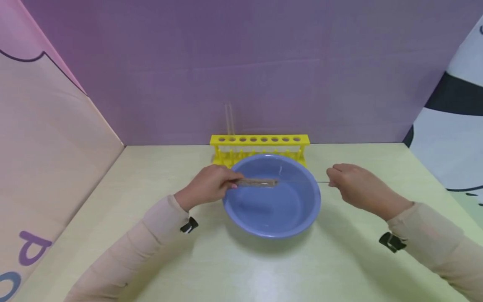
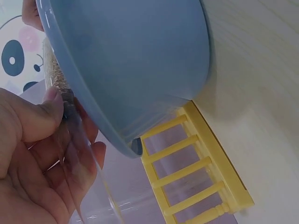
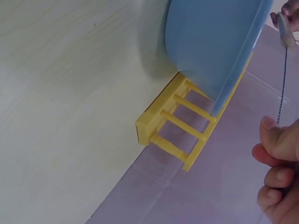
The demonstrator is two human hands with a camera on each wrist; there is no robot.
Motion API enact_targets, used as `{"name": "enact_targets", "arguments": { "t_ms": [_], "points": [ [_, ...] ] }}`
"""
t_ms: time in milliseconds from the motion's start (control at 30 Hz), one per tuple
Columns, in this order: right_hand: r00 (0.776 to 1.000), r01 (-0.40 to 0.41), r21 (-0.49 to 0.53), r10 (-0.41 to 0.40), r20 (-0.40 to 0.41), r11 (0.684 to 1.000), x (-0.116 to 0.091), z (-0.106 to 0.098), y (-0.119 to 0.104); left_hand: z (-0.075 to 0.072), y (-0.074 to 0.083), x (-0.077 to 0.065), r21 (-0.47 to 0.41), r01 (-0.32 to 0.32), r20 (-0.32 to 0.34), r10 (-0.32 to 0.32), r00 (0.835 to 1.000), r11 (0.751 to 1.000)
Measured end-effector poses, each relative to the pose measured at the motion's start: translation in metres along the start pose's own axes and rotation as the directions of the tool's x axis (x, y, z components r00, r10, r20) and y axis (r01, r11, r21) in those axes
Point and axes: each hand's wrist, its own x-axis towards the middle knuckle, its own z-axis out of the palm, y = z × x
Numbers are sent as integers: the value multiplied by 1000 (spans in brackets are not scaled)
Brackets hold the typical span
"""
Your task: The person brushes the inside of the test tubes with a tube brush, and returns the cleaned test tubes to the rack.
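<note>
Above the blue basin (image 1: 271, 230), my left hand (image 1: 209, 186) pinches a clear test tube (image 1: 268, 183) lying sideways, its mouth toward the right. Brown bristles of a test tube brush (image 2: 57, 77) show inside the glass, near my thumb in the left wrist view. From the tube's mouth a thin twisted wire handle (image 3: 283, 84) runs straight to my right hand (image 1: 354, 186). There, just right of the basin's rim, thumb and curled fingers (image 3: 275, 179) grip the wire's end.
A yellow test tube rack (image 1: 260, 139) stands behind the basin, against the purple backdrop (image 1: 264, 71). One clear test tube (image 1: 229, 119) rises from a left hole of the rack. Pale tabletop (image 1: 264, 277) lies in front, and printed panels flank both sides.
</note>
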Motion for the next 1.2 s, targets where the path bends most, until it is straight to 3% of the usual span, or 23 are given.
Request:
{"name": "enact_targets", "arguments": {
  "t_ms": [200, 600, 1200],
  "points": [
    [1000, 18, 47, -19, 16, 999, -1, -3, 2, 1, -1, -2, 30, -17, -41, 19, 999, 999],
    [987, -32, 143, 9, 159, 989, -1, -14, 10, 4, -2, -5, 141, -60, -120, 77, 990, 988],
    [970, -34, 241, -26, 242, 970, -2, -16, 20, 5, -8, -7, 108, -57, -151, 73, 986, 993]
  ]
}}
